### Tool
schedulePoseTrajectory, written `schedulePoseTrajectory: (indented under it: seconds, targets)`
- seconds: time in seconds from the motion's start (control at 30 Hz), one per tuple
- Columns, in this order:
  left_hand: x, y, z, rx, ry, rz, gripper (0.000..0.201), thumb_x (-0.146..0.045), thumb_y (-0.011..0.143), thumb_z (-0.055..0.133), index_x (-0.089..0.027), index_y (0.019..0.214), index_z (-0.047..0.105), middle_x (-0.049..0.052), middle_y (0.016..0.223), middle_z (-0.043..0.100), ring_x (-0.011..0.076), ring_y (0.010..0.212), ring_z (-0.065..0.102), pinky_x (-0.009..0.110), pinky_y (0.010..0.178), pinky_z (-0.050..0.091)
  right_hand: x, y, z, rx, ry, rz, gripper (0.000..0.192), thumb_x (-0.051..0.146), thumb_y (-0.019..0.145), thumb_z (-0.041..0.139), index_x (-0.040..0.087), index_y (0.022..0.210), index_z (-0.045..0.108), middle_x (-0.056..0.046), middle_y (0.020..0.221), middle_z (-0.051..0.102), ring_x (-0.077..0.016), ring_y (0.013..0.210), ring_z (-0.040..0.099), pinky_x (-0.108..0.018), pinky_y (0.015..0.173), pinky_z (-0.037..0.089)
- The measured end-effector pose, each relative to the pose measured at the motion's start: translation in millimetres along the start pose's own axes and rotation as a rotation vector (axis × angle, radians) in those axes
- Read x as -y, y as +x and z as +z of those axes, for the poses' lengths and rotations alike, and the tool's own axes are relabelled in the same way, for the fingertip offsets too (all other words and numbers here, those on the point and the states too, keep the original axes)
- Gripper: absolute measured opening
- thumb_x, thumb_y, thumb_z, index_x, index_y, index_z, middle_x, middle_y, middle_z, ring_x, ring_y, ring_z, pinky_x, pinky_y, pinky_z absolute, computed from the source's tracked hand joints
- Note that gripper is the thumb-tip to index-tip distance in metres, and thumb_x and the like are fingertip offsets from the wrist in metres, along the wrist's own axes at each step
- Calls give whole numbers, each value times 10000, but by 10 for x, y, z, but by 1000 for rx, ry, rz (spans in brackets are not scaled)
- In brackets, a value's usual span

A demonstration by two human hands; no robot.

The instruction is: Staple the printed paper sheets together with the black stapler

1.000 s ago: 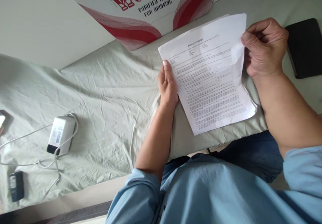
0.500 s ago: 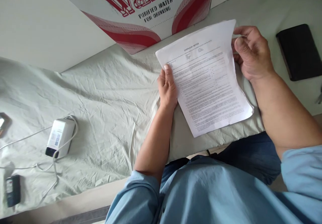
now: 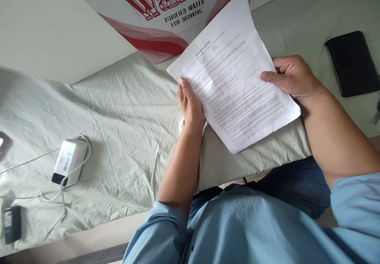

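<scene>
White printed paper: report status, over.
Left hand and right hand gripping opposite edges of the paper. Print facing camera. White-and-red cardboard box behind; nothing visibly blocking.

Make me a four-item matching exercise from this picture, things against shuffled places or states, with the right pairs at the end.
1. White printed paper
2. Black rectangular case
3. Red-and-white cardboard box
4. Small white block with a black end

A. Lying on wrinkled pale green cloth, well left of the left hand
B. Lettered "PURIFIED WATER"
C. Lying right of the right hand
D. Held in both hands

Pairs: 1-D, 2-C, 3-B, 4-A
</scene>
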State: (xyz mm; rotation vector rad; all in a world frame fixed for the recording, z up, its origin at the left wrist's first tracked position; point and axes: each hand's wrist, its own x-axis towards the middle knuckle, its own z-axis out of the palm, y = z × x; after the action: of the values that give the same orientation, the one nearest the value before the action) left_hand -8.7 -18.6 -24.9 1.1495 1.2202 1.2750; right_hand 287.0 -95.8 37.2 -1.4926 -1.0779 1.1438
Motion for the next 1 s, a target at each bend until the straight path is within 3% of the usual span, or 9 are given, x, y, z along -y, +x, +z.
schedulePoseTrajectory:
  seconds: [0.17,0.37,0.5,0.63,0.73,0.87,1.0]
  targets:
    - [-62,-27,28,115,31,46,692,-873,1127,446,-295,1375,733,103,1418,804,291,1490,710,394,1209,636,27,18,-17,19,153,-65,668,798,587,1080,255,861,805,17,823,794,-200,767,756,-387,772,630]
    - [-175,-125,104,208,4,-21,726,-948,1029,576,-265,1170,779,89,1119,832,302,1281,779,385,1029,679,-79,127,-7,12,248,-91,749,848,612,1035,251,1006,812,-40,1029,857,-334,1130,842,-495,934,673]
    - [-216,-193,122,319,28,-40,744,-973,1007,577,-263,1078,786,73,989,794,287,1126,807,384,899,684,-155,150,-72,-95,138,-41,671,800,579,1081,232,809,809,-20,805,805,-262,843,823,-437,784,675]
    - [-199,-190,129,314,16,-2,660,-912,1034,622,-264,1031,747,56,932,760,232,950,778,330,766,636,-132,139,-238,-10,85,29,616,741,547,1122,235,767,847,-5,707,777,-194,641,744,-343,598,628]
    - [-165,-149,132,278,69,32,571,-832,1040,702,-264,989,707,25,855,704,175,773,680,287,646,545,-76,117,-320,99,51,69,560,700,594,1122,234,775,870,-14,733,809,-178,601,736,-302,530,606]
    - [-165,-118,122,295,147,24,505,-757,1041,746,-261,955,699,-1,752,623,142,641,555,275,542,419,-76,120,-354,120,57,109,536,659,594,1133,240,835,902,-32,791,851,-195,637,777,-296,531,629]
    - [-244,-103,74,419,103,-32,469,-718,970,838,-262,989,726,-22,707,619,122,555,497,275,491,388,-106,140,-422,171,28,192,455,552,630,1137,220,820,890,-58,798,861,-218,652,795,-316,548,654]
